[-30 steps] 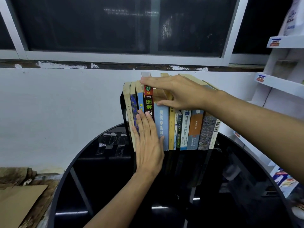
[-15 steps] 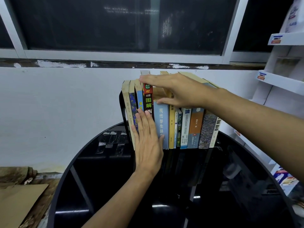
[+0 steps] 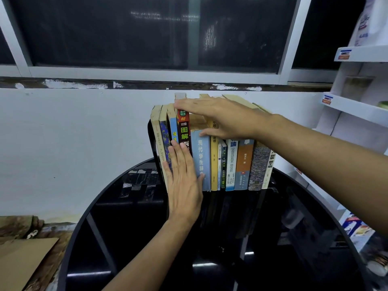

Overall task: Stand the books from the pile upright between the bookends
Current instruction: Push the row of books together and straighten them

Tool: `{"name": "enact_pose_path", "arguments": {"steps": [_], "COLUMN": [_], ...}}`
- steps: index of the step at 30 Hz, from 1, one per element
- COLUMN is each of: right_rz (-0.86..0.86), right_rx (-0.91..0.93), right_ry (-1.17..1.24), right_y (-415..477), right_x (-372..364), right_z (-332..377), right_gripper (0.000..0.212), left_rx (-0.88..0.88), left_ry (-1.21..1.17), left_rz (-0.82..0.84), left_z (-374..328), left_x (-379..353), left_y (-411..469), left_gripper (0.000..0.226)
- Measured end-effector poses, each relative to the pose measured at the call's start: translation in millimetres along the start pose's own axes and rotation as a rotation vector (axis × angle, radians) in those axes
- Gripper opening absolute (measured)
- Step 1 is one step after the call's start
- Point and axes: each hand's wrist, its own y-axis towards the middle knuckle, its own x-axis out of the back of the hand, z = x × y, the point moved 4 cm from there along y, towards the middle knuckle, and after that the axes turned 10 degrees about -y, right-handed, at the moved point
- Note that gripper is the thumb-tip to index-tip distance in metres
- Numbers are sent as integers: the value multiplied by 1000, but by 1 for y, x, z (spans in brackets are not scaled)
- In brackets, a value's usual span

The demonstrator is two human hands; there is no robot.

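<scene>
A row of several books (image 3: 231,162) stands upright at the back of a round black glass table (image 3: 147,238). A black bookend (image 3: 150,135) closes the row on the left; the right bookend is hidden. My left hand (image 3: 184,181) lies flat against the spines of the leftmost books, fingers together, next to a pale blue book (image 3: 202,158). My right hand (image 3: 216,118) rests palm-down across the tops of the books, fingertips over a dark red-and-black book (image 3: 183,129), thumb on the pale blue book's upper spine. Neither hand grips a book.
A white wall and a dark window stand directly behind the row. White shelves (image 3: 357,110) rise at the right, with printed packets (image 3: 354,227) lower down. Brown cardboard (image 3: 23,261) lies on the floor at the lower left.
Almost nothing: both hands stay pressed on the row, and the view has shifted very slightly.
</scene>
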Motion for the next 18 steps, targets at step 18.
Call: {"name": "enact_pose_path", "arguments": {"steps": [18], "right_rz": [14], "right_rx": [-110], "right_ry": [-119], "right_y": [-33], "right_x": [-1], "right_z": [-11], "right_gripper": [90], "left_rx": [-38], "left_ry": [14], "left_rz": [4], "left_z": [-18], "left_x": [-17], "left_y": [6], "left_gripper": [93]}}
